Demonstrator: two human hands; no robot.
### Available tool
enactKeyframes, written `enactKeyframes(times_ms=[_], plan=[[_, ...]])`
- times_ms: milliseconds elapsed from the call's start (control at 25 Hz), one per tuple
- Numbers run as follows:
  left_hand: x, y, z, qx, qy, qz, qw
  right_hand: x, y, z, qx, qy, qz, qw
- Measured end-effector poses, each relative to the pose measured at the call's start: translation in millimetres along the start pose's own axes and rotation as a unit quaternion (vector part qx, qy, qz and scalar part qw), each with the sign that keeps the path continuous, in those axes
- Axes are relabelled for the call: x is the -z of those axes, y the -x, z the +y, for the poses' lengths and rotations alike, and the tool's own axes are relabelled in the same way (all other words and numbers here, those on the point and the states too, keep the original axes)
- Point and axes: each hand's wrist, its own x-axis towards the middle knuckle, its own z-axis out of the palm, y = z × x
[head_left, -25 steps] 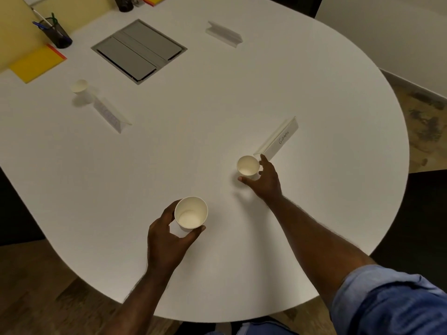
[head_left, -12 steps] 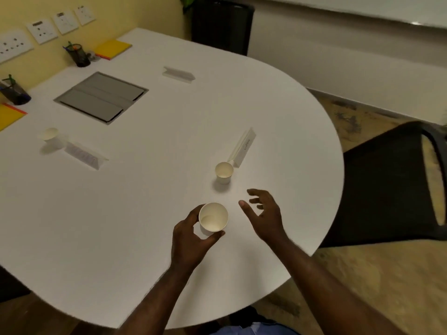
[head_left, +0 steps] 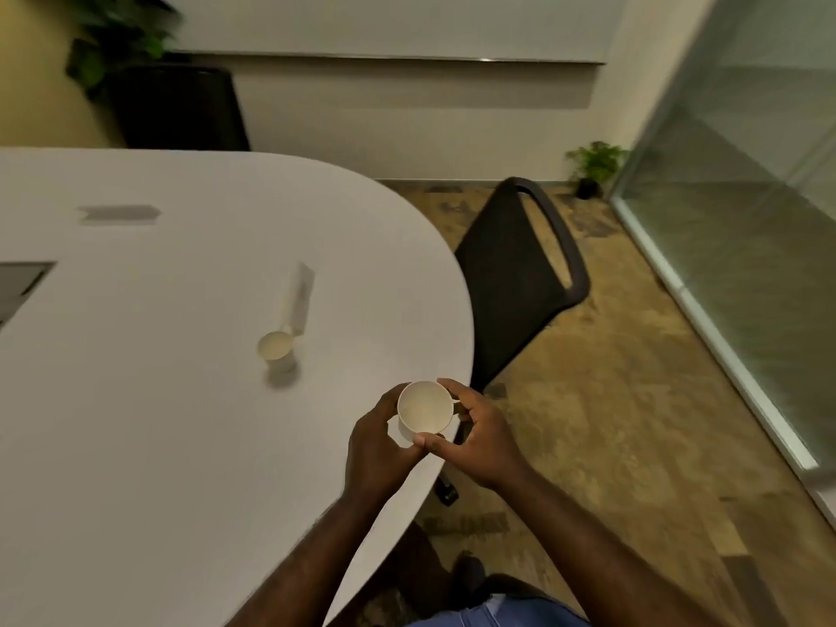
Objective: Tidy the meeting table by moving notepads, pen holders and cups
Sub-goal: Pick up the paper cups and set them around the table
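A white paper cup is held upright over the right edge of the white round table. My left hand grips it from the left and below. From the right, my right hand closes its thumb and fingers around the rim. A second, smaller paper cup stands on the table, up and to the left of my hands. It touches the near end of a white folded name card.
Another name card lies at the far left of the table, and a grey floor-box lid shows at the left edge. A black chair stands close to the table's right edge. Plants and a glass wall lie beyond.
The view has swung right. My right hand let go of the small cup by the name card and came onto the cup in my left hand, which moved toward the table's right edge.
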Motion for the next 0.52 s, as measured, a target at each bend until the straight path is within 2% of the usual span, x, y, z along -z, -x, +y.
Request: enactKeyframes(times_ms=[320,520], plan=[[-136.0,-44.1,64.5,-0.065,0.042,-0.147,0.986,123.1,25.0,64.4,-0.054,0.002,0.159,0.986],[-249.6,-77.8,106.8,-0.075,0.034,-0.182,0.980,225.6,22.0,124.9,-0.082,0.002,0.208,0.975]])
